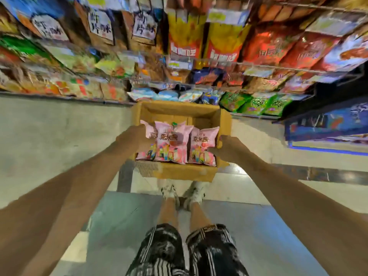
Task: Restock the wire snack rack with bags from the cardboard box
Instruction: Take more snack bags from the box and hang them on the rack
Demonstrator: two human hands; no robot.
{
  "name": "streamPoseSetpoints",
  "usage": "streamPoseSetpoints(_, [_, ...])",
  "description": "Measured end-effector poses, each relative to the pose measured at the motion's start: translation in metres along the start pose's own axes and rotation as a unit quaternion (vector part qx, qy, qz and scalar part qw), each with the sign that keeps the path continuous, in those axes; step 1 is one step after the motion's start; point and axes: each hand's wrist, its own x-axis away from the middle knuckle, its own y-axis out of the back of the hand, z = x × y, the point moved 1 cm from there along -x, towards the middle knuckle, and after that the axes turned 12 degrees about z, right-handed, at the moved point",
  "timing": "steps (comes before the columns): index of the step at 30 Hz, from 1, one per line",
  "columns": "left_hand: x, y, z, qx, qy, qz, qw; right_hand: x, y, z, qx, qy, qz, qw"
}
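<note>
Nearest us we list patterned shorts point(187, 253) and two pale shoes point(182, 193) on a grey floor point(249, 226). Next, an open cardboard box point(179, 172) stands on the floor just beyond the shoes, its near flap torn. Above the box we hold three pink snack bags point(171, 143) upright and side by side between our two hands. Our left hand point(137, 137) presses against the outer bag on the left; its fingers lie behind the bags, so we cannot tell whether they curl or lie straight. Our right hand point(225, 148) grips the lower corner of the right-hand bag, thumb on the bag's front, fingers curled behind it. The box's far half shows bare cardboard. Beyond the box we note the wire snack rack point(258, 65): a low tier of green bags point(256, 104) and pale blue bags point(159, 94), then higher tiers of red bags point(278, 48), yellow bags point(185, 40) and brown bags point(101, 26), much blurred.
</note>
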Motion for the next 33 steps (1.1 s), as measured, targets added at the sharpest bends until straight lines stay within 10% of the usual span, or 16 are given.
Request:
streamPoseSetpoints(17, [-0.29, -0.157, 0.073, 0.261, -0.06, 0.014, 0.963, -0.293, -0.139, -0.071, -0.259, -0.117, -0.113, 0.952])
streamPoseSetpoints(33, [-0.213, -0.102, 0.022, 0.324, -0.096, -0.063, 0.939, -0.197, -0.065, -0.063, -0.297, -0.08, -0.161, 0.938])
